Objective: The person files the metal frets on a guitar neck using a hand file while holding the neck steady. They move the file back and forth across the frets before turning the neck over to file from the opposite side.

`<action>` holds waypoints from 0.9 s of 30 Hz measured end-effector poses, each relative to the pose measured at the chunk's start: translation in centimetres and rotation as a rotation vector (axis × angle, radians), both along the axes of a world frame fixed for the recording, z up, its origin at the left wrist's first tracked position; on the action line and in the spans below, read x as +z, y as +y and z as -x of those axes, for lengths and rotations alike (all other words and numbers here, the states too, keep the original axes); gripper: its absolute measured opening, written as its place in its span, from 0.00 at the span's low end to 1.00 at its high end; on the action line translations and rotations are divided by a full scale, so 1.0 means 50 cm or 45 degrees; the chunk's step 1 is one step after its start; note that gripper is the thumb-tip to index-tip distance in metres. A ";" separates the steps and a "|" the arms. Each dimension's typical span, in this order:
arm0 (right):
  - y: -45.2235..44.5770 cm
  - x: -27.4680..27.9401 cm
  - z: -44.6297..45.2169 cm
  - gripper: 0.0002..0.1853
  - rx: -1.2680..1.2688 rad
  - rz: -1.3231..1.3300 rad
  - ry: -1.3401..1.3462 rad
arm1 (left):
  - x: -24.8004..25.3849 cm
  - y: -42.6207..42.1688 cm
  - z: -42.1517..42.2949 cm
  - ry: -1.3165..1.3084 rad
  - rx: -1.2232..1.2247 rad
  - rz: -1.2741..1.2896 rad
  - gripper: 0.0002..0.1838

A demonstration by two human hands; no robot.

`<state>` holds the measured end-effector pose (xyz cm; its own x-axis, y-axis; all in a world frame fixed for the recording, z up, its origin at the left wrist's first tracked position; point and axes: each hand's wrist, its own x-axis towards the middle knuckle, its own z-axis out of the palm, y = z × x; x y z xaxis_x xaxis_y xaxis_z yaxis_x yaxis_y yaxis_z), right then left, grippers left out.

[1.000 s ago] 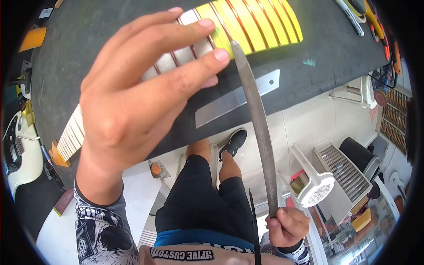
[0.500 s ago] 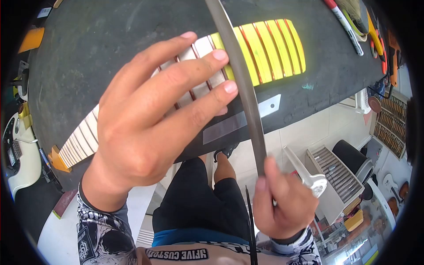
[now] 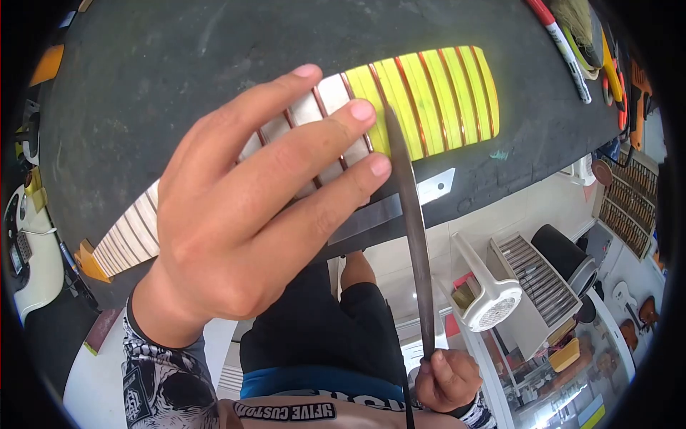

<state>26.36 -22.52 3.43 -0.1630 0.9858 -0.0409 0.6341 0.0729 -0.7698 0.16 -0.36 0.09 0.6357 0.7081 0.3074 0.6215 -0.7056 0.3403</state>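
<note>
Left to right, we see a pale instrument body point(image 3: 36, 275) left of the fretted neck point(image 3: 446, 104), then an orange-brown wooden piece point(image 3: 90, 262) right at the neck's narrow end. The neck lies at a slant on the dark bench point(image 3: 214, 32), pale along its narrow part and yellow at its wide end.

Our left hand point(image 3: 236, 207) is over the pale part, fingers spread apart, with the tips at the neck's surface near where the yellow begins. Just below the neck we can make out a flat metal plate point(image 3: 437, 187) with a hole, partly hidden by our fingers and the file.

The long dark file point(image 3: 416, 247) crosses the neck's lower edge, its narrow tip over the yellow part, and slopes down to our right hand point(image 3: 449, 381), whose fingers are closed around its lower end, below the neck. A white stool point(image 3: 493, 304) and a slatted rack point(image 3: 536, 279) are lower right of the neck; a red-capped marker point(image 3: 568, 63) lies to its upper right.
</note>
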 end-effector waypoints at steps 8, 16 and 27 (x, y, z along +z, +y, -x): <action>0.262 -0.021 0.095 0.25 -0.043 -0.049 0.030 | -0.005 0.000 0.001 -0.020 -0.008 -0.015 0.22; 0.044 0.008 -0.003 0.31 0.063 0.040 0.018 | -0.002 0.001 0.000 -0.014 -0.006 -0.009 0.22; 0.240 -0.002 0.084 0.31 0.024 0.030 -0.015 | 0.001 -0.003 -0.002 -0.020 0.019 0.025 0.22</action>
<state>22.15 -10.50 3.34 -0.1807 0.9813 -0.0663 0.6415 0.0665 -0.7642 0.23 -0.50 0.15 0.6198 0.7236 0.3037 0.6265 -0.6893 0.3638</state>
